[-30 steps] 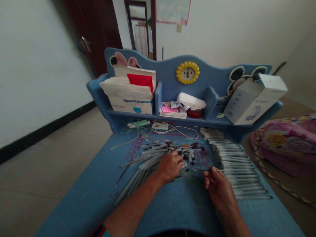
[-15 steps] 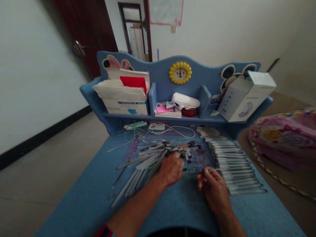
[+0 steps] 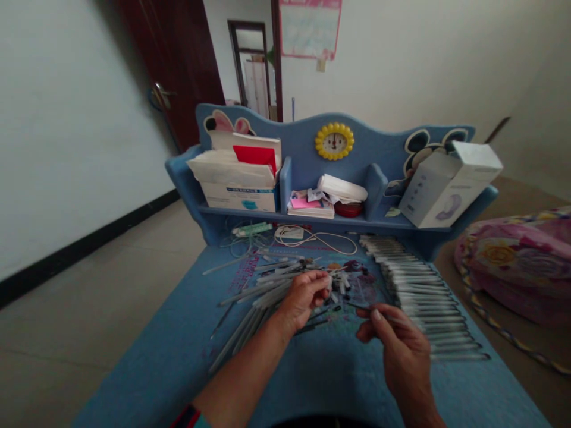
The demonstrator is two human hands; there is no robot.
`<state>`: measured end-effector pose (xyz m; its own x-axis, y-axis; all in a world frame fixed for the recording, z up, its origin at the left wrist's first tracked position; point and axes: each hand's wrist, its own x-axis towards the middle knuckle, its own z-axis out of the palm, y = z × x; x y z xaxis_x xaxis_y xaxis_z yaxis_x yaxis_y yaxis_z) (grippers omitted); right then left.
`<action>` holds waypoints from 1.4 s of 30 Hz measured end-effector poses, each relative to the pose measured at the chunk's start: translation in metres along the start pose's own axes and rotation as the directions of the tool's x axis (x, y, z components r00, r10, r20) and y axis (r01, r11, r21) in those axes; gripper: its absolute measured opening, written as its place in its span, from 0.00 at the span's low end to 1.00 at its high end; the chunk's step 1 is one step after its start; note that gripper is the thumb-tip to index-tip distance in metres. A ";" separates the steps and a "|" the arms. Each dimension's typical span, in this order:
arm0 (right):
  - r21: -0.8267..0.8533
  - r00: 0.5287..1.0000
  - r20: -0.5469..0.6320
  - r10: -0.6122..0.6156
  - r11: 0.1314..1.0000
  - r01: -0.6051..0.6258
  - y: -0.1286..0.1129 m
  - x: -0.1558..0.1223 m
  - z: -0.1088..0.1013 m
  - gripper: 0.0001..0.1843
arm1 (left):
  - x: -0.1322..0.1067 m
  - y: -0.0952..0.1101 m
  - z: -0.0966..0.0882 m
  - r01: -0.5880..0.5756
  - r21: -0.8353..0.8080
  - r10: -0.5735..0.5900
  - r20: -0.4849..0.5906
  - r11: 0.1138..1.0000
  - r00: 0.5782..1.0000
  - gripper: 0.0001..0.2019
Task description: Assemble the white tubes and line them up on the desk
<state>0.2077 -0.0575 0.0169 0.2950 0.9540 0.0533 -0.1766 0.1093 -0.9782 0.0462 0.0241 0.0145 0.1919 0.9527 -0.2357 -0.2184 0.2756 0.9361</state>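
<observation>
Beyond the tubes (image 3: 270, 294), a box (image 3: 218, 197) holds red paper (image 3: 255, 156).

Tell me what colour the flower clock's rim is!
The clock rim is yellow, best seen in the head view, the only one here.

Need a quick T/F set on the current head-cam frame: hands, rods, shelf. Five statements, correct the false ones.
1. The right hand holds a thin rod. True.
2. The neat row lies left of the loose pile. False: the neat row lies right of the loose pile.
3. A yellow-rimmed clock is above the middle section of the blue shelf. True.
4. The white box stands on the floor. False: the white box is on the blue shelf's right section.
5. The left hand rests on the white cord. False: the left hand is at the loose pile.
</observation>
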 end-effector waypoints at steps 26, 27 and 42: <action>0.163 0.965 0.042 0.261 0.951 -0.264 0.039 -0.007 -0.028 0.16 | 0.003 0.001 -0.022 -0.252 0.948 0.436 0.147 0.194 0.888 0.05; 0.156 0.964 0.049 0.260 0.952 -0.264 0.040 -0.007 -0.029 0.16 | 0.003 0.003 -0.022 -0.243 0.955 0.436 0.149 0.169 0.888 0.05; 0.422 0.952 0.141 0.272 0.853 -0.307 0.035 -0.007 -0.041 0.14 | -0.033 0.020 0.002 -0.150 0.983 0.307 0.175 -0.102 0.936 0.07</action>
<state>0.2378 -0.0714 -0.0264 0.0999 0.9772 -0.1873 -0.6374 -0.0818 -0.7662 0.0370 -0.0025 0.0411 0.2797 0.9535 0.1122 0.9343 -0.2973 0.1968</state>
